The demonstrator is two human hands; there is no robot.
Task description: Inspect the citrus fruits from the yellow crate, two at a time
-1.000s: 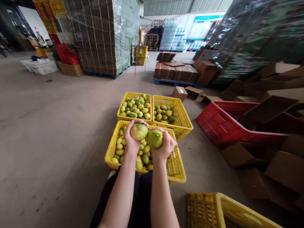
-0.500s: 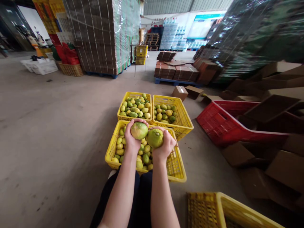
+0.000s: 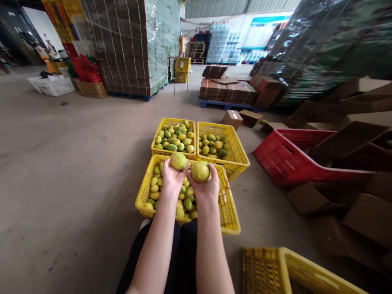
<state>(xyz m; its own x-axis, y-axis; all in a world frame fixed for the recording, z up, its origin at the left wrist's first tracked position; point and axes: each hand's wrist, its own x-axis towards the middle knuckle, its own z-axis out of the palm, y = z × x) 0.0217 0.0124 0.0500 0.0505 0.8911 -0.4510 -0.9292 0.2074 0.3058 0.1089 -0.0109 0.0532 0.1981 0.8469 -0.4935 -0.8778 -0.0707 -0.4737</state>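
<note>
My left hand (image 3: 173, 176) is closed around an oval yellow-green fruit (image 3: 179, 161), its fingers round the sides. Another such fruit (image 3: 201, 171), rounder in outline, rests in the grip of my right hand (image 3: 207, 185). Both hands are palm up, side by side, above the near yellow crate (image 3: 230, 208). Loose yellow and green fruits (image 3: 154, 188) lie in that crate, partly hidden by my hands and forearms. The exact kind of fruit is not certain.
Beyond the near crate stand a left yellow crate (image 3: 155, 152) and a right yellow crate (image 3: 237, 152), both holding similar fruit. A red crate (image 3: 275, 157) and cardboard boxes (image 3: 318, 200) lie to the right. Another yellow crate (image 3: 260, 267) is at lower right.
Both fruits have turned in my hands and show other sides. My fingers have shifted and my palms face up more; the right hand has moved slightly left. The crates stay put.
</note>
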